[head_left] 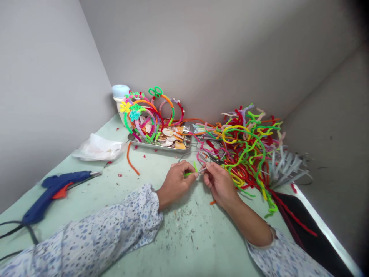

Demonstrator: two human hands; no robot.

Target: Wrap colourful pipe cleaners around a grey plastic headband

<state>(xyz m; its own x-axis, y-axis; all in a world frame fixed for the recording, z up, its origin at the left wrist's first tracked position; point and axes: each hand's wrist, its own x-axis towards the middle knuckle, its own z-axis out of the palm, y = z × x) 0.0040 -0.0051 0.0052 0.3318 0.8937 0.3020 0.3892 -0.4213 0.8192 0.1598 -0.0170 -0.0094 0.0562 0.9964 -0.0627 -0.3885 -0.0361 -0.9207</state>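
Both hands meet over the middle of the table, fingertips nearly touching. My left hand (pixel 178 177) is closed in a pinch on a short bright green pipe cleaner (pixel 190 174), one end of which sticks up. My right hand (pixel 219 181) pinches a thin grey headband (pixel 193 152), whose loop arches up behind the fingers. Where the pipe cleaner meets the band is partly hidden by the fingertips. Just behind my right hand lie scissors (pixel 215 158) with dark handles, half covered by pipe cleaners.
A metal tray (pixel 161 147) holds decorated headbands and shell-like pieces. Pipe cleaners (pixel 245 142) are heaped at right, beside several grey bands (pixel 286 167). A blue glue gun (pixel 54 190) with its cord, a white plastic bag (pixel 98 148) and an orange pipe cleaner (pixel 131 161) lie at left.
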